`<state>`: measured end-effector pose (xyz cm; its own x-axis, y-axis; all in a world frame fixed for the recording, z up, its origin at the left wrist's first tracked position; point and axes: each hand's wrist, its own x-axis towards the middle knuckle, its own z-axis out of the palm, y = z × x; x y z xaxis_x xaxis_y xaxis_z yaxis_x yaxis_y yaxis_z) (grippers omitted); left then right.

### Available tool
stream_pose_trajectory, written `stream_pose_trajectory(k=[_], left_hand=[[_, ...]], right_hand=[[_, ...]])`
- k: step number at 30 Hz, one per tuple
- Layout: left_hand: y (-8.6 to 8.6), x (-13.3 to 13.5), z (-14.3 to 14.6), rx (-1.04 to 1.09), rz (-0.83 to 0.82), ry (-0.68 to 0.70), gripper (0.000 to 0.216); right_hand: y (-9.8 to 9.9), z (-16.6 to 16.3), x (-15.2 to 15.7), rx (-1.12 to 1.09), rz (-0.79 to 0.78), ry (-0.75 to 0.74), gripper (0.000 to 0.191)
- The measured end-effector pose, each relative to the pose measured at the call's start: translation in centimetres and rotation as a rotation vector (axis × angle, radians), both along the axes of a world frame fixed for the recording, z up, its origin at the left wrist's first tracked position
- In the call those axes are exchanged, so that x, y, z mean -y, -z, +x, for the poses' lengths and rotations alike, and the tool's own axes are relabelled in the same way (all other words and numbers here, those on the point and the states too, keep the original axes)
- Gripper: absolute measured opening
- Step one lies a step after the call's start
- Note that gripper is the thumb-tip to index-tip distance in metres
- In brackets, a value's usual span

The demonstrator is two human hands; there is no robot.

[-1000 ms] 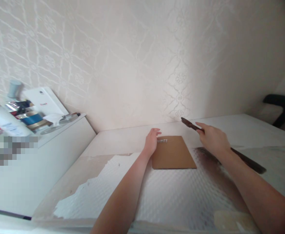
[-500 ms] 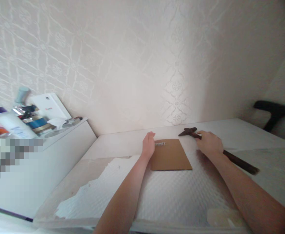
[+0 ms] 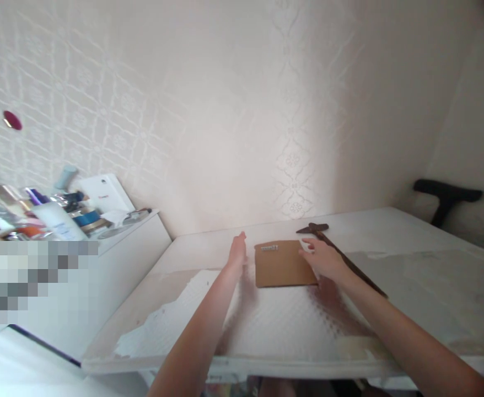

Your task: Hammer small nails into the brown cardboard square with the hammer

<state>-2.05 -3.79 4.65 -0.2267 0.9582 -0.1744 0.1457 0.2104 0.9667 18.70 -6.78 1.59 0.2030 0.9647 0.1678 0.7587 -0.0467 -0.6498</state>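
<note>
A square of brown cardboard (image 3: 285, 270) lies on the white table between my two hands. Near its far left edge is a small silvery ridged strip (image 3: 269, 248), too small to name surely. Just left of the cardboard, my left hand (image 3: 237, 251) hovers edge-on, fingers stretched out and holding nothing. My right hand (image 3: 322, 258) is at the cardboard's right edge with thumb and fingers apart; whether it touches the cardboard I cannot tell. Behind and right of that hand a dark hammer (image 3: 316, 227) lies on the table, its handle partly hidden by the hand.
A white cabinet (image 3: 126, 264) on the left carries bottles, a blue tape roll (image 3: 88, 218) and a white box (image 3: 107, 193). Patterned wallpaper rises behind the table (image 3: 424, 286). At the right stands a black T-shaped object (image 3: 446, 193). Peeling covering marks the tabletop.
My right hand has let go of the hammer, now lying on the table, and moved left to the cardboard. My left hand has come away from the cardboard's left edge. The view has shifted slightly.
</note>
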Motion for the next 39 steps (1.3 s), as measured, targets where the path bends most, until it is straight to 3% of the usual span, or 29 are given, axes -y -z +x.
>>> stream_pose_trajectory(k=[3,9,16,21,25,28,31,33,35,39], left_hand=[[-0.5,1.8,0.1,0.132,-0.107,-0.036,0.033],[0.8,3.8,1.8,0.133,-0.059,-0.002,0.008],[-0.6,6.3,4.3,0.194,-0.004,-0.085,0.057],[-1.7,7.3,7.7,0.381,-0.016,-0.083,0.062],[-1.4,7.3,10.1,0.370,0.062,0.053,0.055],[-0.7,6.8,10.3,0.133,0.162,0.139,0.044],[0.5,5.9,8.5,-0.308,0.289,0.146,0.037],[1.5,5.3,6.7,-0.634,0.366,0.169,0.039],[2.5,4.7,4.8,-0.943,0.384,0.179,0.042],[3.9,4.2,2.9,-1.183,0.184,0.177,0.048]], right_hand=[[0.8,-1.0,0.1,-0.413,0.046,-0.010,0.048],[1.4,-1.4,0.8,-0.585,0.066,0.065,0.048],[0.5,0.7,2.9,-0.726,0.077,0.144,0.046],[-0.9,2.7,4.7,-0.929,0.045,0.143,0.037],[-1.8,5.7,5.6,-1.068,0.082,0.154,0.027],[-2.0,9.5,5.7,-1.104,0.130,0.219,0.025],[-1.5,14.0,5.3,-1.078,0.156,0.298,0.030],[-0.8,16.7,4.9,-0.861,0.149,0.312,0.033],[0.0,18.9,4.3,-0.457,0.122,0.302,0.039],[1.1,21.5,3.2,-0.189,0.133,0.280,0.047]])
